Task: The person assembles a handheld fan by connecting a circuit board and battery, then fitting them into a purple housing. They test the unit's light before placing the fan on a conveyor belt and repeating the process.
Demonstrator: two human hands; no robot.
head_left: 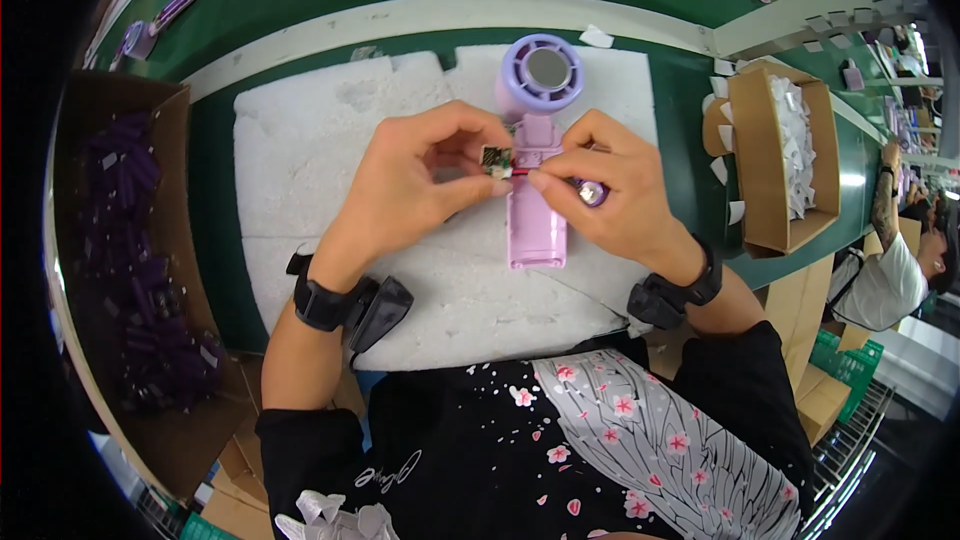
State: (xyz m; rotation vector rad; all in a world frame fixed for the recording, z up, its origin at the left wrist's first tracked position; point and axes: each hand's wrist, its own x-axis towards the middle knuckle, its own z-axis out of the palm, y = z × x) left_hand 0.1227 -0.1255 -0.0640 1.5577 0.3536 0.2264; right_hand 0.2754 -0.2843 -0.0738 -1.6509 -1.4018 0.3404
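My left hand (415,170) is closed, pinching a small green circuit board (495,159) between thumb and fingertips. Thin red and dark wires (521,172) run from the board toward my right hand (620,175). That hand is closed too, thumb and forefinger at the wires. A purple cylindrical battery (592,193) sticks out from under its fingers, shiny metal end showing. Below both hands lies an open pink handle shell (538,232). It joins a round lilac fan head (541,73) at its far end. My fingers hide part of the shell's upper section.
White foam sheets (300,150) cover the green bench. At left stands a cardboard box (200,270) of purple cylinders; at right, a carton (757,150) of small white parts. A pale rail (440,12) crosses behind. More fan parts (140,38) lie beyond it. Another person (890,280) works far right.
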